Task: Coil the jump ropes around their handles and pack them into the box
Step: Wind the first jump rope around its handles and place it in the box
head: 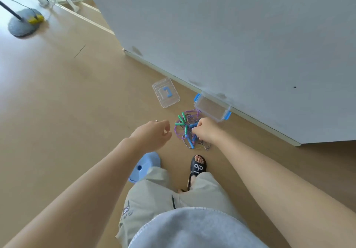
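A tangle of jump ropes [185, 127] lies on the tan floor, with purple and speckled cords, green handles and blue handles. My right hand [205, 130] reaches over its right side with fingers curled; whether it grips a blue handle is unclear. My left hand [154, 135] hovers just left of the pile, fingers loosely curled, holding nothing. The clear plastic box [212, 107] with blue latches stands open beside the wall, right behind the ropes. Its clear lid [166, 95] with a blue handle lies flat on the floor to the left.
A white wall [231, 36] with a baseboard runs diagonally behind the box. A light blue plastic object [146, 164] sits by my left leg. My foot in a black sandal [197, 167] stands below the ropes. A grey round stand base [24, 23] is far left.
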